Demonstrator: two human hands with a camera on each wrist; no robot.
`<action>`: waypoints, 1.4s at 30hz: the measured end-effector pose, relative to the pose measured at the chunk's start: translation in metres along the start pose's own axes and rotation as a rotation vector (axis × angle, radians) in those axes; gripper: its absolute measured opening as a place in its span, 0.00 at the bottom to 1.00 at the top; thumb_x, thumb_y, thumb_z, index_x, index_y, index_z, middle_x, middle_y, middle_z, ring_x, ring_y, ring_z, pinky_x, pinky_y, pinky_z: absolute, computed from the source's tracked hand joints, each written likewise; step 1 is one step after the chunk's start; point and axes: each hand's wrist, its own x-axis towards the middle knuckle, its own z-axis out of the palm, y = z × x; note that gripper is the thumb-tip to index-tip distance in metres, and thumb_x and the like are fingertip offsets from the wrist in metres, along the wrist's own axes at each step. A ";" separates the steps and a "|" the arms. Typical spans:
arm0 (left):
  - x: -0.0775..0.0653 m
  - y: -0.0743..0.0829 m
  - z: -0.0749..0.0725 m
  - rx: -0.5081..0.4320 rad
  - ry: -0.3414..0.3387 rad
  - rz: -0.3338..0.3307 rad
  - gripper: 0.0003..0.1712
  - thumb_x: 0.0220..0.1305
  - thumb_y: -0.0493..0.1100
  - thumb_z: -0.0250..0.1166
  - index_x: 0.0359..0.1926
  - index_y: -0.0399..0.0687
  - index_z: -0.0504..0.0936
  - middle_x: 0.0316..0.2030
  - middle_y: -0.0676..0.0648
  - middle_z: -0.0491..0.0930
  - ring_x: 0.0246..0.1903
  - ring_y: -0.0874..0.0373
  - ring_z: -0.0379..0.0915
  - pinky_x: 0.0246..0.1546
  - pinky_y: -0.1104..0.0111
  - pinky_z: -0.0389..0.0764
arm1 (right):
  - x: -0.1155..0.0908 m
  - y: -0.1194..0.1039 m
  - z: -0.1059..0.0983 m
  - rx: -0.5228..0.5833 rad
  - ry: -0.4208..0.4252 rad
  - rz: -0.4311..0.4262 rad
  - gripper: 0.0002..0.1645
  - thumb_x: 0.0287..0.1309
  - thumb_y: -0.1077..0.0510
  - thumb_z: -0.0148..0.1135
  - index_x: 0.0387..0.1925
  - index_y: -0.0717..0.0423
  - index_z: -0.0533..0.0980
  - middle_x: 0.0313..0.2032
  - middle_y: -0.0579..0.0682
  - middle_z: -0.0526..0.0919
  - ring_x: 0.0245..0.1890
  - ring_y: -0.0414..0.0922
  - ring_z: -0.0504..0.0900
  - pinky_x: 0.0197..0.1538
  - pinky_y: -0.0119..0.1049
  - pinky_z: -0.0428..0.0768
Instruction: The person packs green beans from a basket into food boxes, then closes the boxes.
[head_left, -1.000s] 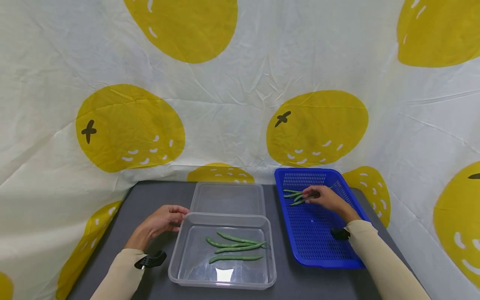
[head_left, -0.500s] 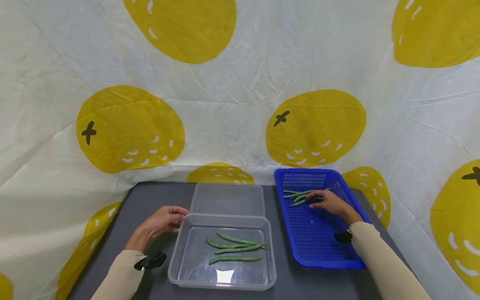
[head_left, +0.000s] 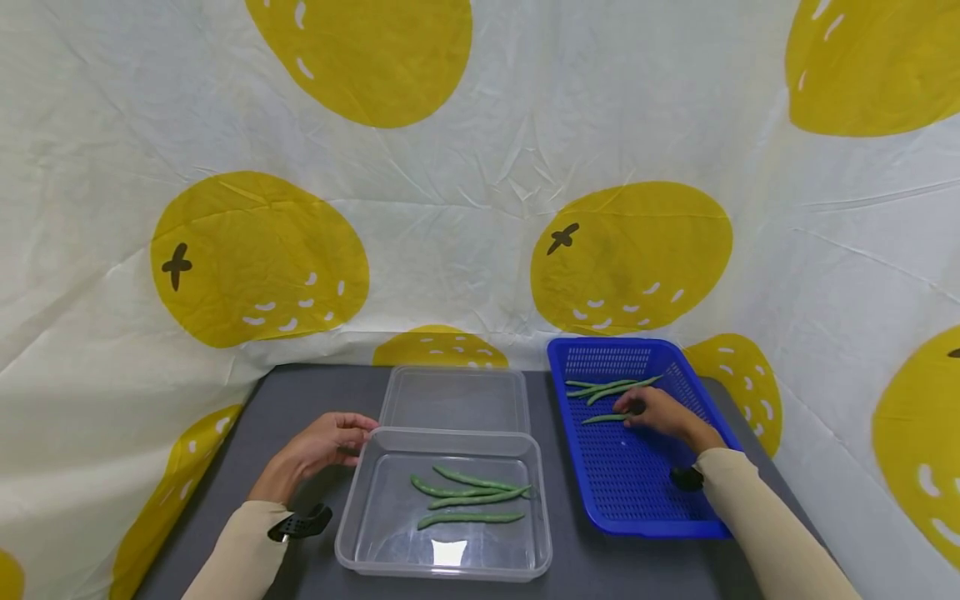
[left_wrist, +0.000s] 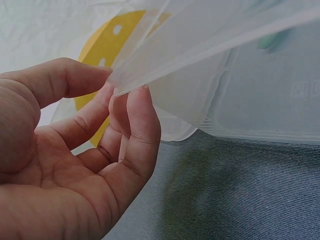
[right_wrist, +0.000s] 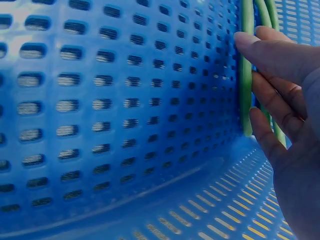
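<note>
My left hand pinches the far left corner of a clear plastic container; in the left wrist view, thumb and fingers meet at the translucent rim. Several green beans lie inside that container, most of them in a loose bunch. Over on the right, my right hand reaches into a blue basket and pinches one green bean. In the right wrist view this bean runs between the thumb and the fingers, low along the perforated floor. More green beans lie together just behind the hand.
A clear lid lies flat behind the container on the dark grey table. The basket's raised walls surround the right hand. A white cloth with yellow fruit shapes hangs behind the table and along its sides.
My right hand lifted off the bunch, then came nearer with one green bean, which now lies apart from the others. The left hand has stayed at the container's corner.
</note>
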 end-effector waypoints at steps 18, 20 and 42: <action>0.004 -0.003 -0.002 -0.001 -0.009 0.009 0.22 0.71 0.38 0.59 0.61 0.28 0.75 0.48 0.37 0.82 0.41 0.53 0.79 0.41 0.60 0.83 | -0.003 -0.019 -0.006 -0.114 -0.068 -0.092 0.09 0.66 0.63 0.64 0.46 0.57 0.84 0.41 0.47 0.87 0.45 0.47 0.84 0.52 0.52 0.81; 0.004 -0.003 -0.002 -0.002 -0.014 0.014 0.22 0.71 0.38 0.59 0.61 0.28 0.75 0.48 0.37 0.82 0.41 0.53 0.79 0.41 0.60 0.83 | -0.004 -0.023 -0.009 -0.119 -0.068 -0.113 0.09 0.67 0.63 0.63 0.46 0.56 0.84 0.40 0.45 0.86 0.44 0.46 0.83 0.52 0.51 0.80; 0.002 -0.003 -0.003 -0.007 -0.014 0.017 0.23 0.71 0.37 0.59 0.62 0.27 0.74 0.48 0.37 0.81 0.41 0.53 0.79 0.41 0.60 0.83 | -0.019 -0.070 -0.023 0.048 -0.026 -0.165 0.13 0.70 0.63 0.60 0.53 0.63 0.80 0.44 0.53 0.86 0.44 0.49 0.84 0.47 0.34 0.81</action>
